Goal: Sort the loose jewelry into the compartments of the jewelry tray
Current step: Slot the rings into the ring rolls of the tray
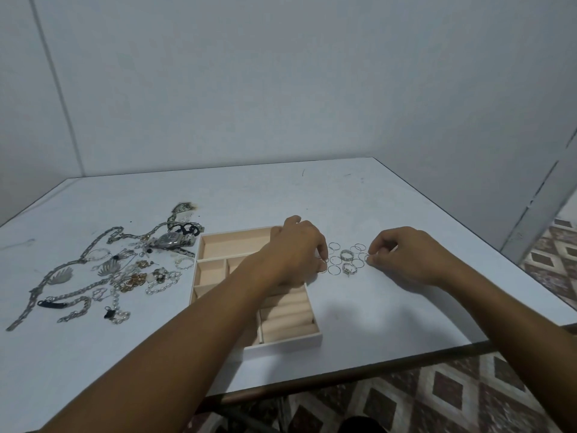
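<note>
On the white table [374, 195] by pale walls [281, 89] lie tray [231, 248] and rings [346, 254].

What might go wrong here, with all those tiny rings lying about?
The thin rings lie loose and close together beside the jewelry tray. The left hand or right hand, both at work on them, may flick one so that it rolls off the table. The left hand reaches across the tray and might shift it. The chains left of the tray lie heaped with pearls and could snag when lifted.

Shiny metal rings [346, 254] (thin); matt velvety tray [232, 245].
</note>
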A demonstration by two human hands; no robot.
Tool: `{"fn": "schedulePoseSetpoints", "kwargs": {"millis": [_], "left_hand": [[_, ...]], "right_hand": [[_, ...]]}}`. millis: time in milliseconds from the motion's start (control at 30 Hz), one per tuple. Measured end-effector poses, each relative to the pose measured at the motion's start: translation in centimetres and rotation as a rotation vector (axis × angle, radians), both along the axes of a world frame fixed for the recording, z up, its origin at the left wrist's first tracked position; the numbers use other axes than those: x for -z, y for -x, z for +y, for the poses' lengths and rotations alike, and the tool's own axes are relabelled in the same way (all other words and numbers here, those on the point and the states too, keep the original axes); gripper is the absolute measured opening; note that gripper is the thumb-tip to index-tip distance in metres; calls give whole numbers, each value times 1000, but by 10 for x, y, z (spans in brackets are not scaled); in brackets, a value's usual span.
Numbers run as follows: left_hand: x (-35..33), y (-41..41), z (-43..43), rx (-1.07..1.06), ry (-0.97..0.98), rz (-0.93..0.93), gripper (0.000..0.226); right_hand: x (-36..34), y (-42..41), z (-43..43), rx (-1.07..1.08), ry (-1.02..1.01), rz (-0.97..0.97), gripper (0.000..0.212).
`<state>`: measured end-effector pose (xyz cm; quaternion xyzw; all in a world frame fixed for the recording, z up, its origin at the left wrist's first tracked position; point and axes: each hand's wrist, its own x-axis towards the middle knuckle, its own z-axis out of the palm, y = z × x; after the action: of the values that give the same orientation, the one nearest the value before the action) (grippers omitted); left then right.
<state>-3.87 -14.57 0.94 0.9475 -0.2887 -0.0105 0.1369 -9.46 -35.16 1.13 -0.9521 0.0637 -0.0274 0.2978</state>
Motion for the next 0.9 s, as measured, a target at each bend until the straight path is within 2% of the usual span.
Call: {"fn": "schedulePoseSetpoints", "kwargs": {"millis": [400, 667, 900], "left_hand": [[-1, -1, 2, 28, 63, -20, 20], [-2, 3, 3, 55, 128, -73, 9], [-6, 7, 5, 54, 194, -48, 10]], "right_hand": [[4, -1, 1, -4, -21, -34, 10], [5, 2, 2, -1, -29, -76, 9], [7, 2, 3, 2, -29, -100, 10]]}}
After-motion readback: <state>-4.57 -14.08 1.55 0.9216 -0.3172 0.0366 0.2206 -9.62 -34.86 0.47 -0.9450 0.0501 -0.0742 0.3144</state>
